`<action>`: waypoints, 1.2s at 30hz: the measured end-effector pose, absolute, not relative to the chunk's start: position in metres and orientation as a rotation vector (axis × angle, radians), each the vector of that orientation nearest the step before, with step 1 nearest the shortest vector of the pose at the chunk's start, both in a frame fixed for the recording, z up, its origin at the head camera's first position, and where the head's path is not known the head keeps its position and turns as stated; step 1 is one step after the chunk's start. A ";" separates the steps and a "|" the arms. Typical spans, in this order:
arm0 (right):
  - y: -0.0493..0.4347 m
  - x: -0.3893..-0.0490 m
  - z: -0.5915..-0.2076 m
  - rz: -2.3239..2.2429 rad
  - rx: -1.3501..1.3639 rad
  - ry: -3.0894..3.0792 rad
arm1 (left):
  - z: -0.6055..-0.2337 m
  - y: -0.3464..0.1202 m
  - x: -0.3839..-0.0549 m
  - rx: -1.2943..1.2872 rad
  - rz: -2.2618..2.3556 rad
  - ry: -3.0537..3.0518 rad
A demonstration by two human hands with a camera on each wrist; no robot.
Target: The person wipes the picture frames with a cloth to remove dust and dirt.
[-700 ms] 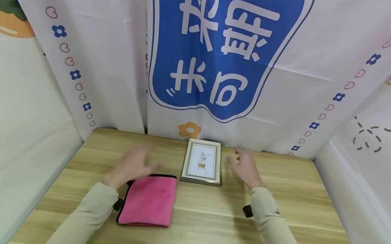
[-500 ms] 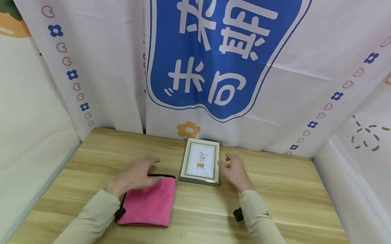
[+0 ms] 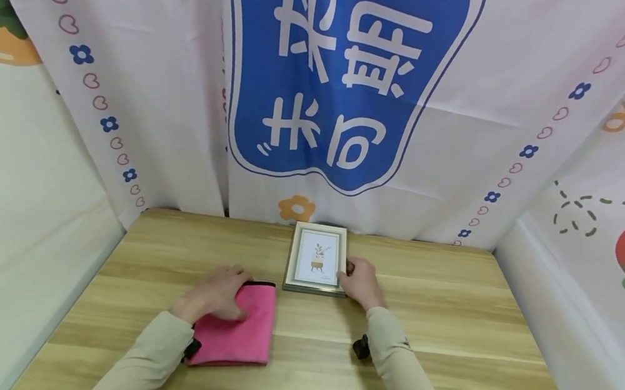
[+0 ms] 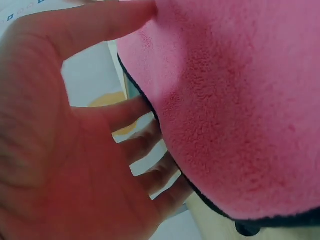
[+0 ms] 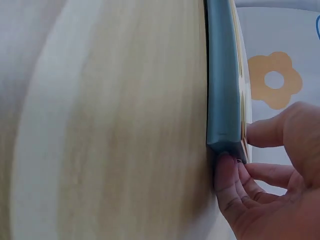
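A folded pink plush cloth [image 3: 244, 339] with a black edge lies on the table at the left of centre. My left hand [image 3: 215, 293] is at its upper left; in the left wrist view the thumb presses the plush and the fingers [image 4: 142, 142] go behind the black edge, tips hidden. Flat near the back edge, a picture frame [image 3: 317, 259] with a pale border shows a small plant drawing. My right hand [image 3: 362, 282] holds its right side near the front corner. In the right wrist view the thumb lies on its face and fingertips [image 5: 227, 172] touch its side.
The wooden table [image 3: 318, 371] runs back to a white curtain [image 3: 439, 169] with a blue printed panel. White printed sheets [image 3: 23, 205] enclose the left and right sides. A small dark device sits at each wrist.
My right hand has moved left and down onto the frame's right side. My left hand has come down onto the cloth, its thumb now on the plush. The frame and cloth stay put.
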State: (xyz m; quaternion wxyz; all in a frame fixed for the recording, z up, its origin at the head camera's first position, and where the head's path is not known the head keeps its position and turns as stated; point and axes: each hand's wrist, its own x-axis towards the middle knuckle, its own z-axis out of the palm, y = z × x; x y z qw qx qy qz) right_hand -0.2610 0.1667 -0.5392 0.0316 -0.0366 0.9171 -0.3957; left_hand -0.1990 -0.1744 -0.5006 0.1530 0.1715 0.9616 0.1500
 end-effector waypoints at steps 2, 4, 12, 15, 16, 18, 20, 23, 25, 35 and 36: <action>0.165 -0.260 -0.541 -1.234 -0.095 2.831 | -0.501 -0.174 -0.198 0.466 0.457 2.742; 0.164 -0.259 -0.542 -1.246 -0.067 2.834 | -0.502 -0.174 -0.198 0.434 0.497 2.715; 0.164 -0.257 -0.541 -1.185 -0.018 2.887 | -0.503 -0.170 -0.201 0.424 0.622 2.624; 0.162 -0.257 -0.540 -1.156 0.012 2.882 | -0.501 -0.171 -0.201 0.454 0.646 2.600; 0.162 -0.257 -0.540 -1.151 0.018 2.880 | -0.500 -0.172 -0.201 0.467 0.658 2.591; 0.161 -0.255 -0.539 -1.148 0.029 2.873 | -0.497 -0.174 -0.201 0.477 0.708 2.570; 0.160 -0.254 -0.538 -1.164 0.041 2.862 | -0.495 -0.178 -0.201 0.481 0.772 2.556; 0.159 -0.252 -0.538 -1.171 0.053 2.856 | -0.493 -0.184 -0.204 0.499 0.871 2.542; 0.159 -0.251 -0.539 -1.179 0.062 2.859 | -0.493 -0.189 -0.208 0.517 0.924 2.552; 0.158 -0.253 -0.540 -1.146 0.030 2.897 | -0.495 -0.206 -0.223 0.460 1.280 2.493; 0.158 -0.253 -0.540 -1.150 0.025 2.900 | -0.494 -0.207 -0.223 0.431 1.307 2.501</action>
